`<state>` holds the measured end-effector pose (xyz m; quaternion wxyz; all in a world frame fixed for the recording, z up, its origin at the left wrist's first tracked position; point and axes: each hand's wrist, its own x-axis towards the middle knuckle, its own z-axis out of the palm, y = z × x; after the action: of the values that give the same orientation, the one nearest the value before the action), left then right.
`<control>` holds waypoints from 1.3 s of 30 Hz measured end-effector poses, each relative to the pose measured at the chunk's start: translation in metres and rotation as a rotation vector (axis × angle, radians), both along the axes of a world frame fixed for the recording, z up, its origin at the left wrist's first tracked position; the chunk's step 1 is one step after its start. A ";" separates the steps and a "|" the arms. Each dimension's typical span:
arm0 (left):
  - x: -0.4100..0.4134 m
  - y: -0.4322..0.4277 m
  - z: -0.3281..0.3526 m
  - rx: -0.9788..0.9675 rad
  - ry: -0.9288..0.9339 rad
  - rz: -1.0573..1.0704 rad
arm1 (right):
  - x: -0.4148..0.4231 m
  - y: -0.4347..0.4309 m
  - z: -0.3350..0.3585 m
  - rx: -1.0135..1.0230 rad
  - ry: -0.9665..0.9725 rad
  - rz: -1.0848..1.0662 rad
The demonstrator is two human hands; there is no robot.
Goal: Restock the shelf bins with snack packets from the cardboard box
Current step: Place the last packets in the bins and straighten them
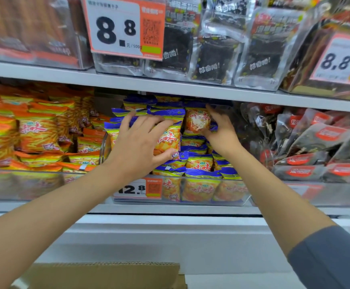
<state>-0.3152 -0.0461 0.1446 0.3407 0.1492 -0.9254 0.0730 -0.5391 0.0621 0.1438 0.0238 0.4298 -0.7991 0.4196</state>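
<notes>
A clear plastic shelf bin in the middle of the lower shelf is heaped with blue-and-yellow snack packets. My left hand reaches into it and grips one blue-and-yellow packet on top of the pile, thumb under its lower edge. My right hand is further back and holds an upright packet against the pile near the underside of the shelf above. The top flap of the cardboard box shows at the bottom edge, below my arms.
A bin of orange-and-yellow snack packets stands to the left, dark packets with red labels to the right. The upper shelf carries black seaweed-like bags and price tags. A 12.8 tag hangs on the middle bin's front.
</notes>
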 end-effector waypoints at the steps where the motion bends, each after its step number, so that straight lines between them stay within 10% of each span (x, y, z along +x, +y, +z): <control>1: 0.002 0.001 0.001 0.004 0.003 0.001 | 0.004 0.004 0.001 0.007 0.016 0.000; 7: 0.020 0.004 0.005 0.074 0.047 0.060 | 0.058 0.024 0.009 -0.025 0.064 0.026; 13: 0.038 0.009 0.005 0.159 0.005 0.155 | 0.119 0.030 0.006 -0.070 -0.363 0.132; 39: 0.040 -0.018 0.002 0.122 -0.018 0.101 | 0.111 0.017 0.002 -0.031 -0.242 0.097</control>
<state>-0.2749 -0.0638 0.1463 0.3186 0.2157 -0.9223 0.0350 -0.4280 0.0786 0.1459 -0.0866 0.4137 -0.7680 0.4812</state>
